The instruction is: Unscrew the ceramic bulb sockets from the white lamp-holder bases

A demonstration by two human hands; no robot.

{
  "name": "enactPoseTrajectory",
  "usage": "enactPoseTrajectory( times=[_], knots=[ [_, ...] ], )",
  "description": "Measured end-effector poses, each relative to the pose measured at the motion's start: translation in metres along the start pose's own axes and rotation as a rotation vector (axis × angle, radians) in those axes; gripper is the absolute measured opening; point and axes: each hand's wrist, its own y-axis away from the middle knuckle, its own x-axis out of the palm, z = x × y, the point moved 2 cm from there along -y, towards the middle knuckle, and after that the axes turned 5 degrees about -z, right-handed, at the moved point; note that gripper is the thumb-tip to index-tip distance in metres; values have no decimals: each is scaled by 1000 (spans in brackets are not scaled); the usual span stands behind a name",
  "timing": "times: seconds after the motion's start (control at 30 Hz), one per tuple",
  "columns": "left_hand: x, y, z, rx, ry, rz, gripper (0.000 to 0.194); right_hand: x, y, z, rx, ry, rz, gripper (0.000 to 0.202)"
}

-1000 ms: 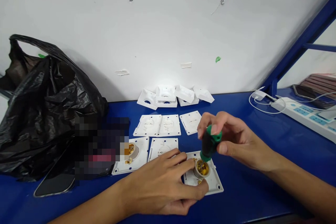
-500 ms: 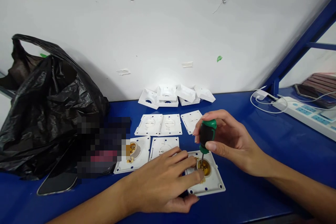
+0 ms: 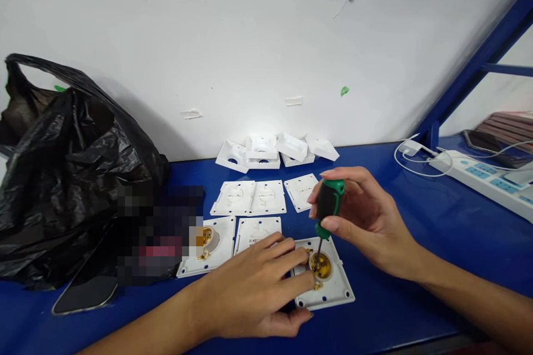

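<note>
A short screwdriver (image 3: 330, 202) with a green and black handle is pinched between the thumb and fingers of my right hand (image 3: 370, 227). It leans a little, and its shaft runs down into the brass-lined cup of a lamp socket (image 3: 321, 266). The socket sits on a square white base plate (image 3: 333, 294) lying on the table. My left hand (image 3: 262, 283) steadies this plate, fingers against the socket's left side and thumb by the near left edge. The screwdriver's tip is hard to make out inside the cup.
Left of my hands lies another white plate with a brass socket (image 3: 225, 244). Several bare white plates (image 3: 266, 197) and white box covers (image 3: 262, 155) stand behind. A black plastic bag (image 3: 83, 177) and a phone (image 3: 85, 294) are left; a power strip (image 3: 487, 175) is right.
The view has shifted slightly. The screwdriver handle has turned a little in my right hand, with its shaft still in the socket. My left hand keeps its place on the plate.
</note>
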Motion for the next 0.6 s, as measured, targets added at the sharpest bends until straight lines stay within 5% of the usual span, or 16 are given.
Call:
enactPoseTrajectory(
  times=[0.3,0.6],
  knots=[
    [2,1,2,5,15,23,25,1,5,12,-209,202,-16,53],
    [2,1,1,-6,6,11,26,1,5,3,-103,151,-24,53]
  ],
)
